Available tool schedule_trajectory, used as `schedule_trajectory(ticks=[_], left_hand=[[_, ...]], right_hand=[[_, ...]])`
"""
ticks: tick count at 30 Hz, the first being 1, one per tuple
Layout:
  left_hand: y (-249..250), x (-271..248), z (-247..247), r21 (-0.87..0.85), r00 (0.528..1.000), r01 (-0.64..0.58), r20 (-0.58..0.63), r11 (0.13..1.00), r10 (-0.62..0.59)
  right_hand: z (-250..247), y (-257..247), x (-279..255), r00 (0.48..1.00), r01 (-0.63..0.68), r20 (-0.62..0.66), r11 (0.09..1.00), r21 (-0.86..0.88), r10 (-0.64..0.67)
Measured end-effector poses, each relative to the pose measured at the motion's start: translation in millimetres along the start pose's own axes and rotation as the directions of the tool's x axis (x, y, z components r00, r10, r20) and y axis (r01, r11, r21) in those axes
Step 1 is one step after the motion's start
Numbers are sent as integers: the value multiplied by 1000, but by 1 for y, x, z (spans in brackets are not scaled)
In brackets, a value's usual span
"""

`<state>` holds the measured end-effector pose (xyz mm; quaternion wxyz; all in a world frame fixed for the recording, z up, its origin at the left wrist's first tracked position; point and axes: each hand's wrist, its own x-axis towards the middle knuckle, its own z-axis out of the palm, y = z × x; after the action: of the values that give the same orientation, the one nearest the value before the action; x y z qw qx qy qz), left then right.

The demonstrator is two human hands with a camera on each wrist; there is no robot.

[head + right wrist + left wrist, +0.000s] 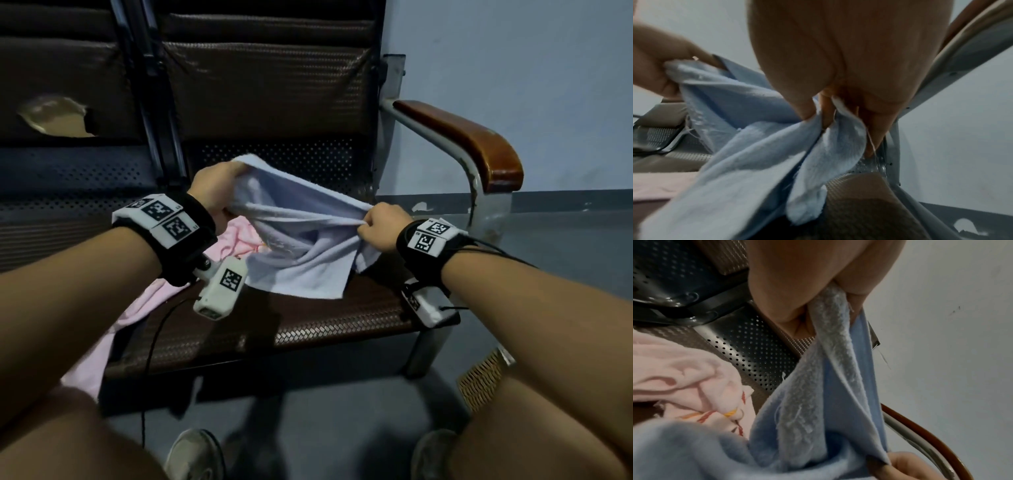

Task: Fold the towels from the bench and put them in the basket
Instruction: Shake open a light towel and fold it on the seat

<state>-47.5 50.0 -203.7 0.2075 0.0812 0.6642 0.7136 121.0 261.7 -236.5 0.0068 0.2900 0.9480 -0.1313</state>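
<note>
1. Two hands share the blue towel: left hand and right hand each pinch an edge in curled fingers, lifting it above the desk, likely to spread it for folding.
2. A pink towel waits crumpled beneath.

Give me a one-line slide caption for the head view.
Left hand and right hand grip a blue towel above the bench seat.

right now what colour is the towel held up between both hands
Light blue towel, plain with no print; it shows best in the head view.
</note>
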Motion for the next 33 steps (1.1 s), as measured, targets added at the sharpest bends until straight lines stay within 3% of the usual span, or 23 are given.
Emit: schedule_trajectory(ticks=[3,7,9,11,13,15,18,20,22,23,27,30,33], left_hand=[[-1,1,-4,151,995,-82,69,985,72],[-7,9,-18,267,986,-157,-8,951,165],[-10,14,-27,360,958,-220,-97,907,271],[-11,18,-35,415,927,-261,-145,872,346],[-13,19,-41,452,933,-285,-71,845,353],[-16,17,-44,505,952,-300,98,809,292],[-19,10,-46,663,937,-336,309,669,165],[-21,8,-47,780,917,-387,383,492,114],[-24,8,-49,836,896,-443,422,324,135],[-25,8,-52,840,890,-456,423,294,173],[-26,12,-65,830,877,-460,370,315,305],[-27,14,-73,811,862,-454,296,369,411],[-24,15,-79,763,811,-447,125,467,572]], right_hand=[[-1,5,3,996,-34,-80,989,145,46],[-6,9,6,982,12,-185,953,302,46],[-7,10,7,974,72,-223,980,183,-30],[-4,10,6,975,139,-170,989,-47,-145],[-2,10,3,977,182,-78,965,-188,-199],[-2,14,2,981,166,-68,963,-212,-184],[-7,20,8,978,88,-177,987,-132,-111],[-10,25,12,970,33,-240,999,-6,-33],[-10,27,12,961,25,-276,997,75,-3],[-10,26,11,957,50,-290,997,65,-29],[-10,22,6,951,165,-246,980,-111,-188],[-12,27,5,968,192,-164,981,-14,-191],[-15,24,-2,972,231,-72,967,106,-224]])
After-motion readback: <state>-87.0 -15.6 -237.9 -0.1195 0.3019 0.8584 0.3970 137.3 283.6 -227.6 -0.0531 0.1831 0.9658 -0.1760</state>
